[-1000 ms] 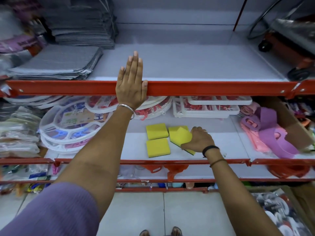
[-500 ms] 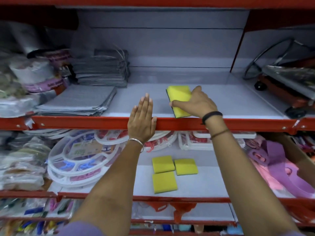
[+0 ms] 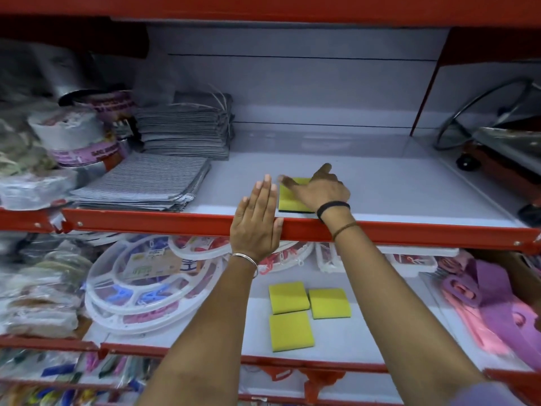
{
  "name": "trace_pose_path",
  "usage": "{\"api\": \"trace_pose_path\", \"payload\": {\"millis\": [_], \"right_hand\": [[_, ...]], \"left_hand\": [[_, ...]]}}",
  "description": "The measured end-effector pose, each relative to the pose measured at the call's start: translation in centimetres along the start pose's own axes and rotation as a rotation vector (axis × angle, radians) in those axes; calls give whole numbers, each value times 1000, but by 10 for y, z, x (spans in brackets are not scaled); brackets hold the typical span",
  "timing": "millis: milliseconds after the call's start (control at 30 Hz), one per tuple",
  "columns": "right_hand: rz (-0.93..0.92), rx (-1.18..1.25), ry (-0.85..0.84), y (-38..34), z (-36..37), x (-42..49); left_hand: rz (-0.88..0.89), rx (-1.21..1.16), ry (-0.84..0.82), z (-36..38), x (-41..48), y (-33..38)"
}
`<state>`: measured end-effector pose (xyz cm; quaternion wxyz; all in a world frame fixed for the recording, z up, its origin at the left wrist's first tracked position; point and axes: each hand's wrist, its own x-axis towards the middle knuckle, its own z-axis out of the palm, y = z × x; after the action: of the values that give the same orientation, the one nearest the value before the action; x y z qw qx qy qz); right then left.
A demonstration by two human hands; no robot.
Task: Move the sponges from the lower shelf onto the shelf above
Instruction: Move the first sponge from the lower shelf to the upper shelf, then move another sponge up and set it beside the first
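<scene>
One yellow sponge [image 3: 288, 197] with a dark underside lies flat near the front of the upper shelf [image 3: 395, 194]. My right hand [image 3: 319, 189] hovers over its right part with fingers spread, thumb reaching across the top; I cannot see a grip. My left hand [image 3: 257, 221] lies flat and open on the shelf's red front rail [image 3: 146, 222], just left of the sponge. On the lower shelf [image 3: 380, 332] three more yellow sponges sit close together: back left [image 3: 288, 297], back right [image 3: 329, 303] and front [image 3: 291, 331].
Stacks of grey cloths [image 3: 146, 183] fill the upper shelf's left side, and a metal wheeled item [image 3: 497, 142] stands at its right. On the lower shelf, white round plastic racks [image 3: 140, 285] lie left of the sponges and purple and pink items [image 3: 497, 303] lie right.
My right hand lifted one sponge from the lower shelf, laid it on the upper shelf and has opened over it. My left hand stayed on the rail.
</scene>
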<state>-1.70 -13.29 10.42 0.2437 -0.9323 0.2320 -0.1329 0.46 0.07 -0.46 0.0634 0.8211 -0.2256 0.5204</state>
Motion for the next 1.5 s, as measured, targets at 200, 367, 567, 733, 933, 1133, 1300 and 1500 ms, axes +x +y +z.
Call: {"api": "trace_pose_path", "payload": {"millis": [200,367,567,733,933,1133,1300,1500], "right_hand": [[-431,354,549,40,8,-92],[-430,158,216,116,94,-145],[-357,-195,-546,177,168,-133],[-379,-363,-645,182,192,-125],[-354,-371,-598,183,190,-126],[-178,-235,-539,176,141,-125],[-137,-158,-451,149,69,-123],[-209,-156,-358,109,-36,-125]], "left_hand": [[-13,-6,-34,-3,-1,1],[-28,-1,-64,-4,1,1],[-19,8,-47,-2,1,3],[-15,22,-32,-1,-1,2],[-16,30,-35,-2,1,2],[-38,7,-71,-6,3,4],[-57,8,-109,-9,3,4],[-69,-17,-154,-14,5,4]]}}
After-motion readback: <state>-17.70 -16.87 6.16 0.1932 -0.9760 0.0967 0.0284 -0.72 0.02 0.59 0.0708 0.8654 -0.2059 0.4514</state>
